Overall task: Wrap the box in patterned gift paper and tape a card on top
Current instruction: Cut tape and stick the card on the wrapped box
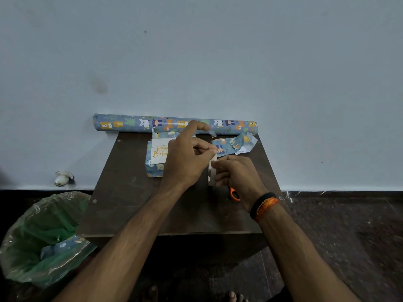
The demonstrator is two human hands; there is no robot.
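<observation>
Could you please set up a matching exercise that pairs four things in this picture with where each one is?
Things:
1. paper roll
2. card
3. tape roll
4. bin bag

Places:
A. on the floor, left of the table
B. along the table's far edge, by the wall
C. held between both hands
D. lying on top of the wrapped box

Pairs: 1-B, 2-D, 3-C, 4-A
</observation>
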